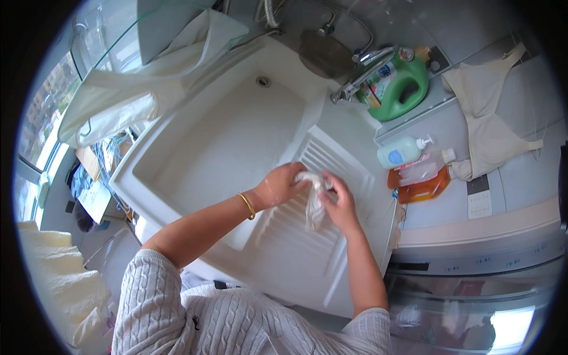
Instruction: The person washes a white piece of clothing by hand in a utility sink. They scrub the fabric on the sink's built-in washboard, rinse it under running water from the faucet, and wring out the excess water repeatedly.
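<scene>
A bunched white cloth (316, 204) hangs between my two hands, over the ribbed washboard (284, 239) moulded into a white laundry sink. My left hand (280, 185), with a gold bangle on its wrist, grips the cloth's upper left part. On the cloth's right side, my right hand (341, 202) pinches it between thumb and fingers. The lower end of the cloth dangles close to the ridges; whether it touches them I cannot tell. To the left of the washboard lies the sink basin (217, 133), with a round drain (263, 81) at its far end.
A chrome faucet (350, 91) reaches over the sink's far right corner, beside a green detergent jug (399, 93). Along the right stand a pump bottle (401, 151), an amber bottle (424, 188) and a hanging beige bra (483, 106). Pale fabric (128, 97) drapes at the left.
</scene>
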The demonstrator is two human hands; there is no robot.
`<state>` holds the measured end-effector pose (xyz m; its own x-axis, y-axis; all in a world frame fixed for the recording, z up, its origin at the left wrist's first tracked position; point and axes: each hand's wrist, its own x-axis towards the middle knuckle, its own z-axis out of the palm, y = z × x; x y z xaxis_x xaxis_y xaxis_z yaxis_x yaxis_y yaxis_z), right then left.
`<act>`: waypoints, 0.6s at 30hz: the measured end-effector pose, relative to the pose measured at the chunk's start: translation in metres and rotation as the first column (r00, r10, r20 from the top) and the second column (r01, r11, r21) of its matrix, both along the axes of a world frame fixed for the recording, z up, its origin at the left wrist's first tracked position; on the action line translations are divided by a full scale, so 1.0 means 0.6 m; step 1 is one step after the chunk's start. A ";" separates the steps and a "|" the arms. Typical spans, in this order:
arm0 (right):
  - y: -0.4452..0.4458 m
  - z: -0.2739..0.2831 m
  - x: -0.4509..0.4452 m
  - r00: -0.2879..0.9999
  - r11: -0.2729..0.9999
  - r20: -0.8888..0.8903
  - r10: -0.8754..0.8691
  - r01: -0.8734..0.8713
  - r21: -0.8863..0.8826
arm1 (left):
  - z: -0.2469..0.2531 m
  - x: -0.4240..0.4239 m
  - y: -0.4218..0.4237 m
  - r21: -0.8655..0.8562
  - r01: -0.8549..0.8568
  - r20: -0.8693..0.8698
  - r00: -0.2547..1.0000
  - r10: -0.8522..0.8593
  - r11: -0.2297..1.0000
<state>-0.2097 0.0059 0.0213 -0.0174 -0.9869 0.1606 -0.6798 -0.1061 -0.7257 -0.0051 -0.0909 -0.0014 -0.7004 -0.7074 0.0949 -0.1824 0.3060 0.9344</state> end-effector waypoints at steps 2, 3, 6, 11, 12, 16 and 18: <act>-0.088 0.011 -0.029 0.998 0.992 0.043 -0.051 0.055 -0.117 | -0.006 -0.026 -0.050 0.292 -0.047 -0.353 0.923 0.153 0.955; -0.133 0.014 -0.049 0.989 0.983 0.086 -0.120 0.130 -0.126 | 0.000 -0.039 -0.075 0.475 0.076 -0.484 0.854 0.188 0.877; -0.278 0.002 -0.117 0.942 0.887 -0.047 -0.333 0.295 -0.356 | 0.013 -0.052 -0.163 0.664 0.442 -0.708 0.630 0.318 0.604; -0.428 -0.010 -0.208 0.799 0.751 -0.227 -0.558 0.369 -0.548 | 0.012 -0.093 -0.243 0.552 0.714 -0.812 0.345 0.470 0.431; -0.428 -0.003 -0.216 0.803 0.802 -0.268 -0.532 0.377 -0.463 | 0.013 -0.104 -0.250 0.546 0.724 -0.814 0.340 0.472 0.420; -0.412 -0.012 -0.201 0.839 0.799 -0.221 -0.496 0.342 -0.495 | 0.020 -0.147 -0.274 0.552 0.731 -0.799 0.326 0.505 0.402; -0.395 -0.011 -0.188 0.862 0.811 -0.204 -0.463 0.319 -0.491 | 0.027 -0.162 -0.281 0.584 0.713 -0.776 0.349 0.526 0.387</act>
